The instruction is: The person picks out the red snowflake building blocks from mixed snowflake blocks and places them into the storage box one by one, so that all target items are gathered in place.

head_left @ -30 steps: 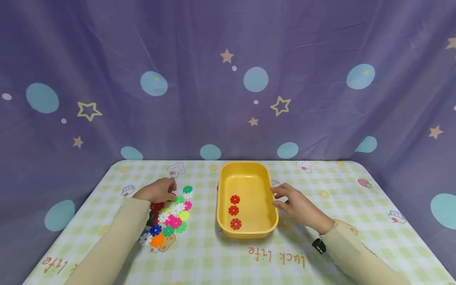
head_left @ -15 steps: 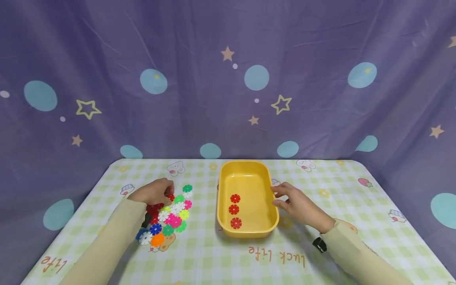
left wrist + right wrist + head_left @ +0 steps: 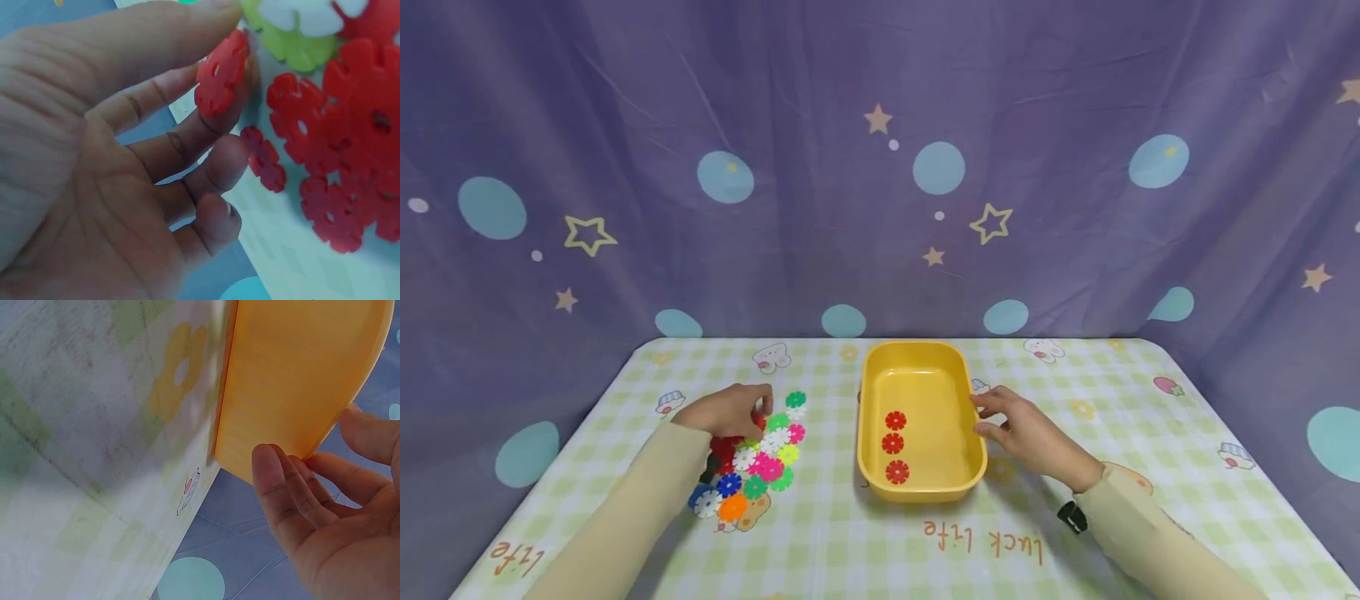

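My left hand (image 3: 726,411) is over a pile of flower-shaped plastic discs at the left of the table. In the left wrist view it holds a red disc (image 3: 220,74) between thumb and fingers, the disc tilted on edge. More red discs (image 3: 362,119) lie just beyond the fingertips. My right hand (image 3: 1026,433) rests against the right outer wall of a yellow tray (image 3: 951,479), its fingertips and thumb touching the side near the rim, as the right wrist view also shows. Inside the tray, 3 red discs (image 3: 892,443) lie in a column at the left.
Near the left hand lie white (image 3: 707,502), orange (image 3: 733,507), blue (image 3: 728,485), green, pink and yellow discs, some overlapping. A checked cloth (image 3: 820,550) covers the table. A purple curtain (image 3: 805,200) hangs behind and at both sides.
My left hand has shifted slightly at the pile, and a red disc now shows between its fingers. My right hand, the tray and the discs in it have stayed in place.
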`<state>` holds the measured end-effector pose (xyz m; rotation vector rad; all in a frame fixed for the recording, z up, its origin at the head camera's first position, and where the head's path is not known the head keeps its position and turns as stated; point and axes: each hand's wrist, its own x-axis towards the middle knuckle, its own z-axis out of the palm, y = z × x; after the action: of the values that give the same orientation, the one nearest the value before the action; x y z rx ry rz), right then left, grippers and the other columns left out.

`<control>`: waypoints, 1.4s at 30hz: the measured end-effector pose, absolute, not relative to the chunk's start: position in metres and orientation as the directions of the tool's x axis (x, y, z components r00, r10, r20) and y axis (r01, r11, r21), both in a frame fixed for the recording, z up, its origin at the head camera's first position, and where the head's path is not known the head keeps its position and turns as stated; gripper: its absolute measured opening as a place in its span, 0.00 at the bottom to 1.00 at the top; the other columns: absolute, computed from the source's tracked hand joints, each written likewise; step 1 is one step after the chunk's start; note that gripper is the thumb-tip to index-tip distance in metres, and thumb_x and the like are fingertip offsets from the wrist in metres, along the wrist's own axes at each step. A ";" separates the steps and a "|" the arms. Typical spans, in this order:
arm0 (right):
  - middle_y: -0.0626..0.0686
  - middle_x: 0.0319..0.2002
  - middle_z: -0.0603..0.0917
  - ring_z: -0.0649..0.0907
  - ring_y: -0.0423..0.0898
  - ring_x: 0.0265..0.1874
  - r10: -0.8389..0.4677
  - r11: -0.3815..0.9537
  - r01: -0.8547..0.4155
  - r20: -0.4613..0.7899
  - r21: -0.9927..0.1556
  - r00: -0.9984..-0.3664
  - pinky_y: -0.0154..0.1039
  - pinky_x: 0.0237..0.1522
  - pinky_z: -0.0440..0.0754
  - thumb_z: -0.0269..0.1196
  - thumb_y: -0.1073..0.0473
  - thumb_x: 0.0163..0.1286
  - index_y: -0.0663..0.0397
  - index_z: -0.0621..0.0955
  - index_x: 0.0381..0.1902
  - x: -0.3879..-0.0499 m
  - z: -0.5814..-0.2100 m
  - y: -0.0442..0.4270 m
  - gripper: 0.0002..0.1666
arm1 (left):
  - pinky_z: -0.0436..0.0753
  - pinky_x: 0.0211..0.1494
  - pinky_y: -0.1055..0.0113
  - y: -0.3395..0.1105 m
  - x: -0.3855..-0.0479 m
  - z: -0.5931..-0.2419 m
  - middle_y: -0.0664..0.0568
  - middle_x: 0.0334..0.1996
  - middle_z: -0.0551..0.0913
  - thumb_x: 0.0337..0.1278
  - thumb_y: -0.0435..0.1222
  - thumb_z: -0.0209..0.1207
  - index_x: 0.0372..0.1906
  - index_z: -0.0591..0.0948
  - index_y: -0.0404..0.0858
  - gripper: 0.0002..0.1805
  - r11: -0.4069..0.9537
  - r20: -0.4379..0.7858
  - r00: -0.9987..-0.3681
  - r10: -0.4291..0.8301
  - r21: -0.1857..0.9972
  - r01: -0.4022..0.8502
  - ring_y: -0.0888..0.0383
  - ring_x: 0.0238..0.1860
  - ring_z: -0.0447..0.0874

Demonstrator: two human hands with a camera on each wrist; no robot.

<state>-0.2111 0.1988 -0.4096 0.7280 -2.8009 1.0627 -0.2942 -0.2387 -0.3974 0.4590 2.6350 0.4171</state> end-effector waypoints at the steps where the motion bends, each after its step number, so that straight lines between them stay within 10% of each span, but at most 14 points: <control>1: 0.53 0.49 0.77 0.80 0.50 0.46 -0.406 0.651 -0.447 0.216 -0.613 -0.888 0.38 0.39 0.80 0.63 0.64 0.65 0.68 0.74 0.58 -0.211 -0.409 0.199 0.25 | 0.75 0.29 0.62 -0.238 -0.293 -0.396 0.50 0.29 0.74 0.47 0.31 0.68 0.41 0.74 0.43 0.17 0.901 -0.360 -0.851 0.382 0.349 0.257 0.54 0.25 0.72; 21: 0.53 0.51 0.77 0.80 0.50 0.48 -0.417 0.660 -0.437 0.186 -0.611 -0.889 0.37 0.40 0.79 0.62 0.62 0.66 0.66 0.74 0.60 -0.212 -0.410 0.200 0.25 | 0.76 0.31 0.65 -0.238 -0.288 -0.391 0.55 0.27 0.76 0.56 0.31 0.63 0.35 0.79 0.42 0.05 0.851 -0.165 -0.865 0.473 0.341 0.400 0.58 0.25 0.71; 33: 0.54 0.51 0.76 0.80 0.50 0.48 -0.419 0.656 -0.446 0.197 -0.609 -0.886 0.38 0.40 0.79 0.62 0.62 0.66 0.66 0.73 0.60 -0.211 -0.409 0.201 0.26 | 0.77 0.33 0.69 -0.155 -0.298 -0.368 0.64 0.27 0.79 0.54 0.33 0.65 0.32 0.81 0.47 0.06 0.586 0.203 -0.717 0.667 0.451 0.673 0.65 0.29 0.75; 42: 0.52 0.51 0.76 0.79 0.49 0.48 -0.414 0.668 -0.439 0.190 -0.601 -0.890 0.38 0.41 0.79 0.62 0.61 0.67 0.65 0.73 0.61 -0.211 -0.410 0.200 0.26 | 0.76 0.32 0.70 -0.089 -0.312 -0.384 0.62 0.26 0.76 0.48 0.36 0.70 0.31 0.81 0.47 0.08 0.578 0.165 -0.684 0.711 0.418 0.701 0.63 0.28 0.73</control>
<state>-0.2114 0.2004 -0.4098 0.7250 -2.8354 1.0359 -0.3117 -0.0890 -0.3844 1.2410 2.7720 0.7197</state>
